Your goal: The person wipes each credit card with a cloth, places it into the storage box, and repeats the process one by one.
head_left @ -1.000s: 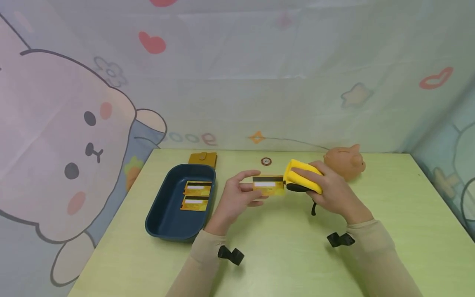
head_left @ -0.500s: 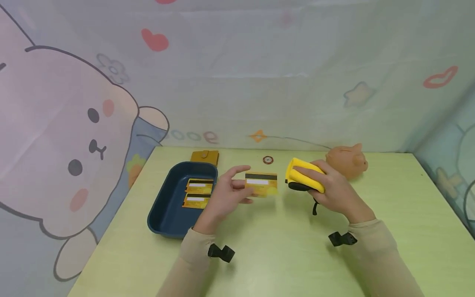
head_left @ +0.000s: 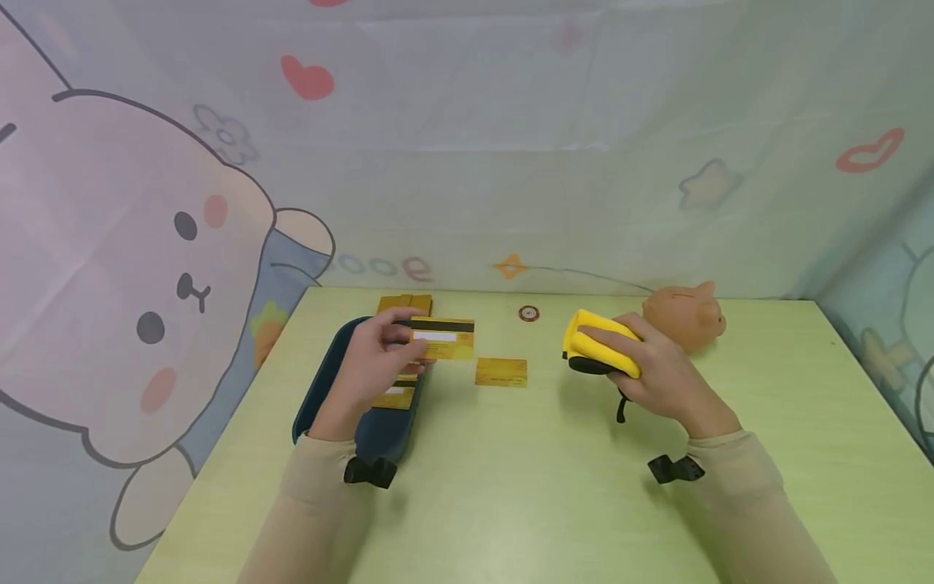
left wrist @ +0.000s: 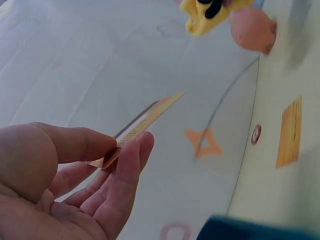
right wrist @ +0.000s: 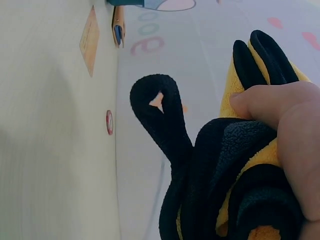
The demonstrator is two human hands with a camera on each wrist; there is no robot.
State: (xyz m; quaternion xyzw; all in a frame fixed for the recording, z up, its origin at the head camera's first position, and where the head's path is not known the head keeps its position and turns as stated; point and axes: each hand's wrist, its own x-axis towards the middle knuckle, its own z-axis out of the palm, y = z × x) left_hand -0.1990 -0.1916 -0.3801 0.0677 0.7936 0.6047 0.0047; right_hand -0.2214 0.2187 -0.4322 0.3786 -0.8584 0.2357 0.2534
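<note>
My left hand (head_left: pixel 365 365) pinches a yellow bank card (head_left: pixel 441 341) between thumb and fingers, its dark stripe and white strip facing me. The hand is over the dark blue tray (head_left: pixel 387 438), hiding part of it. Inside the tray a similar card (head_left: pixel 396 397) shows below the hand. My right hand (head_left: pixel 667 377) grips a folded yellow cloth (head_left: pixel 601 345) above the table. In the right wrist view, the cloth (right wrist: pixel 230 145) has black edging and a black hanging loop (right wrist: pixel 157 102). One more golden card (head_left: pixel 501 372) lies flat on the table between my hands.
A brown wallet (head_left: pixel 416 304) lies behind the tray. At the back of the table (head_left: pixel 554 503) are a small red-rimmed round disc (head_left: pixel 529 313) and, to the right, an orange piggy bank (head_left: pixel 682 316). A printed curtain (head_left: pixel 511 162) hangs behind.
My left hand has carried the pinched card left, away from the cloth and over the tray. The card on the table has come into view. My right hand stays nearly in place.
</note>
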